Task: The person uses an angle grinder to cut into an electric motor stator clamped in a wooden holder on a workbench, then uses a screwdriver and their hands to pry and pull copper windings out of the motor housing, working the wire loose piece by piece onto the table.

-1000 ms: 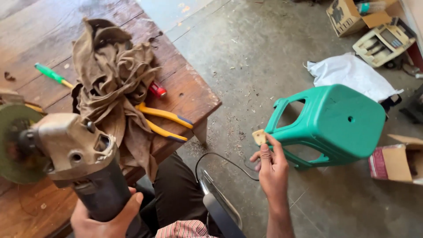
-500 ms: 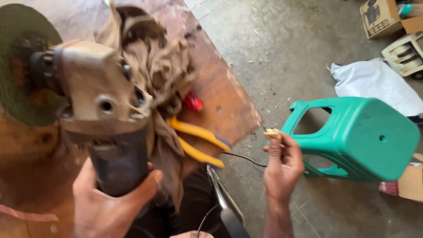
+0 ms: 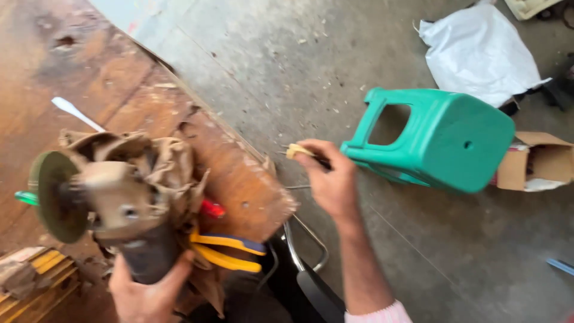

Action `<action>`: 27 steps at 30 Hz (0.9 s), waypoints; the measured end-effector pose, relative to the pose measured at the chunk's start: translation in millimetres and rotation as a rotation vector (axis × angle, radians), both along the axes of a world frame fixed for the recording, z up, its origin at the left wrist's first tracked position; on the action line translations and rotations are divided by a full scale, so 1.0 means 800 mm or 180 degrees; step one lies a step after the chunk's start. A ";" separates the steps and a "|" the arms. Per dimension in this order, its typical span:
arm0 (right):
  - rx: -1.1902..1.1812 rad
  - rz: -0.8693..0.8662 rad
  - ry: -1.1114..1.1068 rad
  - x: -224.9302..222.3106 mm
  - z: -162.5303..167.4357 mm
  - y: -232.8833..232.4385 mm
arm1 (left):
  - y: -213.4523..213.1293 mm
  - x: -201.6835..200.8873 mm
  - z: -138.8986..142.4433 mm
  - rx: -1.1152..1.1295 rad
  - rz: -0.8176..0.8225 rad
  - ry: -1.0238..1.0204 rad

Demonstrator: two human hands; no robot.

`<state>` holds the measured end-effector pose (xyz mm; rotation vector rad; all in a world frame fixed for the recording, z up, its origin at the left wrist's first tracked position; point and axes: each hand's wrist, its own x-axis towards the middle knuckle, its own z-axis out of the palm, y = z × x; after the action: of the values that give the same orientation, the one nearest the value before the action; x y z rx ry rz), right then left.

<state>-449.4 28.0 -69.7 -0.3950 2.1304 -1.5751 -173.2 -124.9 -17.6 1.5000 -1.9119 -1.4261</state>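
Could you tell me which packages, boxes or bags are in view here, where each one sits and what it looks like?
Cardboard box: on the floor at the right edge, behind the tipped green stool; brown, open flaps, something white inside.
White plastic bag: on the floor at upper right; crumpled and pale.
Pale tray-like item: top right corner, cut off; too little shows to tell.
No signs or screens show.

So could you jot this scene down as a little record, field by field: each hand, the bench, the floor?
Left hand: grips the body of an angle grinder, its disc pointing left
Right hand: raised over the floor, pinching a small pale piece; too blurred to identify
Bench: worn wood; brown cloth, yellow-handled pliers
Floor: grey concrete; green plastic stool tipped on its side, white bag, open cardboard box
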 end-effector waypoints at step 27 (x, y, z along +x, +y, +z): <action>0.0523 0.0942 0.0533 -0.030 -0.027 -0.052 | 0.028 -0.092 0.163 -0.0072 0.0442 -0.1248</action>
<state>-473.4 -13.3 -91.0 -0.7697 2.1842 -1.2300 -246.9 -102.4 113.1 1.9754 -1.9763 -1.1081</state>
